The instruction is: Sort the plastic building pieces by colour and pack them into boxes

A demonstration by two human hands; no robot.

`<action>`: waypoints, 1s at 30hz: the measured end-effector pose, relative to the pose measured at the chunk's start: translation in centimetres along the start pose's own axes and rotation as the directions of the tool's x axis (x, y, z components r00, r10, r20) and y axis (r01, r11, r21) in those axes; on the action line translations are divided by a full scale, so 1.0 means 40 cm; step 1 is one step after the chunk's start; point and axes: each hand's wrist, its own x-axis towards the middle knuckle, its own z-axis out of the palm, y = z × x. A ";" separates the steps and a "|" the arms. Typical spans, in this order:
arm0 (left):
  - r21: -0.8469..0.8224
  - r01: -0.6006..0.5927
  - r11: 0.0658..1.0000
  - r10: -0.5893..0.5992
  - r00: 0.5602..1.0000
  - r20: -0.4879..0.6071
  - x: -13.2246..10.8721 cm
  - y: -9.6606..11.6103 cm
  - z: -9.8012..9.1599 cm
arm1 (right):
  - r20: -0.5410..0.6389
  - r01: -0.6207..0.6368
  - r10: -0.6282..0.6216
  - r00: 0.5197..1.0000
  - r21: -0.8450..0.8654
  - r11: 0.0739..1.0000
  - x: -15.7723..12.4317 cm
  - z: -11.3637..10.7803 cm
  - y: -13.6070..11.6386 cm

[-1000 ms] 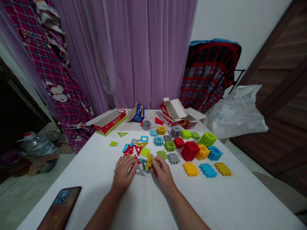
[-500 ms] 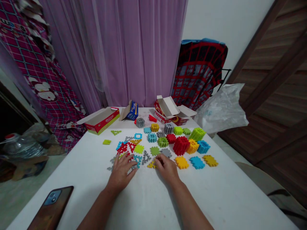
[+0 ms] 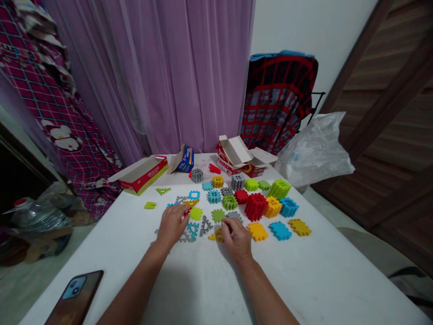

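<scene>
Many coloured plastic interlocking pieces lie on a white table (image 3: 203,284). My left hand (image 3: 173,224) rests over a cluster of flat triangular pieces, its fingertips curled on a red triangular piece (image 3: 186,211). My right hand (image 3: 237,237) lies palm down with its fingers curled on a yellow piece (image 3: 216,235). Grey and teal triangular pieces (image 3: 199,228) lie between the two hands. A red assembled cube (image 3: 255,206) stands just beyond my right hand, with yellow (image 3: 257,231) and blue (image 3: 280,230) flat squares to its right.
Open cardboard boxes (image 3: 144,171) (image 3: 241,158) stand at the table's far edge before a purple curtain. A phone (image 3: 75,298) lies at the near left corner. A clear plastic bag (image 3: 314,151) hangs off the right edge. A water bottle (image 3: 34,216) lies on the floor at left.
My left hand has moved forward onto the red triangular piece. My right hand has set the yellow piece down on the table and stays on it. The view has shifted a little.
</scene>
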 end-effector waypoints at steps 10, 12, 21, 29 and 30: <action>0.117 -0.042 0.992 0.018 0.979 0.201 0.179 0.020 -0.054 | -0.119 -0.012 0.021 0.993 0.074 0.997 0.017 -0.010 0.033; 0.101 -0.043 0.994 0.024 0.982 0.185 0.174 0.019 -0.068 | -0.129 -0.073 0.087 0.988 0.112 0.991 0.022 -0.014 0.042; -0.459 -0.151 0.875 0.260 0.948 0.185 0.031 0.112 -0.056 | 0.156 -0.222 0.183 0.971 0.288 0.931 0.038 -0.035 0.026; -0.624 -0.042 0.780 0.196 0.964 0.181 -0.006 0.149 0.006 | 0.331 -0.366 0.268 0.905 0.284 0.886 0.012 -0.023 0.009; -0.609 -0.036 0.792 0.169 0.972 0.162 -0.012 0.150 0.009 | 0.310 -0.407 0.321 0.895 0.270 0.873 0.007 -0.022 0.010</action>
